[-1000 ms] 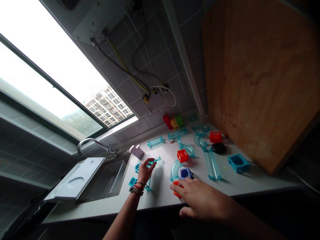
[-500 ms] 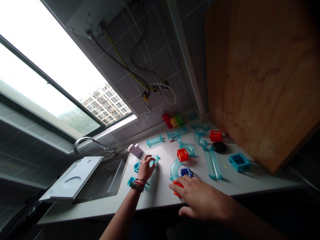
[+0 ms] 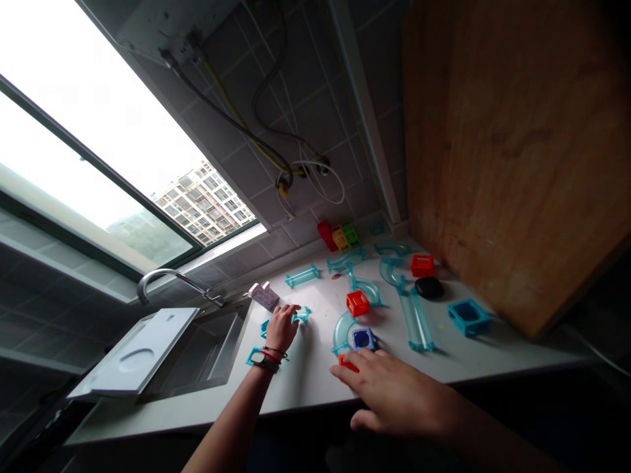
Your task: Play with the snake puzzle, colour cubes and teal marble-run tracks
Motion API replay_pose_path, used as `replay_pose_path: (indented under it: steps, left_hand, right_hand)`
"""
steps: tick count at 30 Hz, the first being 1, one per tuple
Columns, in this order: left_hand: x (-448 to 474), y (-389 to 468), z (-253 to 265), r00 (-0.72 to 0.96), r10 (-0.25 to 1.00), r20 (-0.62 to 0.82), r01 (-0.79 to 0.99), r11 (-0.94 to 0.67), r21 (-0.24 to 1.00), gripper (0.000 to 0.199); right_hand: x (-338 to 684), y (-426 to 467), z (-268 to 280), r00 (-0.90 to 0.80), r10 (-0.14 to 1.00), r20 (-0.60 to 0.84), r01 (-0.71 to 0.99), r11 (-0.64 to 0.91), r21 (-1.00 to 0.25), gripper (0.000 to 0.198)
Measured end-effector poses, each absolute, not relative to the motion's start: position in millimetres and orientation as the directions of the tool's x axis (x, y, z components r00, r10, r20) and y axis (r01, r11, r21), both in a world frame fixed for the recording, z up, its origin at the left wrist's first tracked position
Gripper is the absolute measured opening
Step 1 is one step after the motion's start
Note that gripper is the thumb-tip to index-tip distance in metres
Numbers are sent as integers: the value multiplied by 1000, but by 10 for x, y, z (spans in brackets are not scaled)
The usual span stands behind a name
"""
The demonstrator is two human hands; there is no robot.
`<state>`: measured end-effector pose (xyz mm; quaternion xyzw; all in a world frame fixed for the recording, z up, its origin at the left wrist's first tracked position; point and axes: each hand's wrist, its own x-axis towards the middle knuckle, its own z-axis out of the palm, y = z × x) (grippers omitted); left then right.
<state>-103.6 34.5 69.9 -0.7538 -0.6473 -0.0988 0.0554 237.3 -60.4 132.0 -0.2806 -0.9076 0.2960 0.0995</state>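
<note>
My left hand is over the left part of the white counter, its fingers curled round the near end of a small clear teal curved track piece. Partly hidden behind that hand and wrist are two teal square blocks, one of them a frame. My right hand hovers at the front edge, fingers stretched out and thumb apart. Its fingertips cover part of an orange block; whether they touch it I cannot tell. Just beyond are a blue block and a curved teal track.
An orange cube, a long teal chute, a black oval object and a teal block lie farther right. Red, yellow and green blocks stand by the wall. Left is a sink; a wooden board rises right.
The view has shifted slightly. My left hand has turned a little over the curved track piece, its fingers lower and closer together. My right hand has hardly moved.
</note>
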Motion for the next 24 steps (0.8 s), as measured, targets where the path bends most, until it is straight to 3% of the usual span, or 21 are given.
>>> replay_pose_path:
  steps: [4,9,16,21,24]
  left_hand:
    - [-1034,402,718,163,968,192,984,-175,46,19]
    - [-1034,464,800,190,955,227,968,-221,121,12]
    - [-1006,562,1090,191,898,398,881,-335,333,11]
    - [-867,559,1220,174,869,462,769,-413,488,13]
    - [-762,521,1246,161,867,472,693,-440,572,14]
  right_hand:
    - [2362,-613,1327,-823,568,4,454,662,-597,70]
    - [2366,-609,1318,-827,563,9,440,656,-613,70]
    - [2365,-493,1277,-828,546,129,305,632,-713,80]
    - [2274,-397,1174,-734,641,223,338,630,-699,70]
    - [2194,-320,1083,-667,696,266,307,582,-753,68]
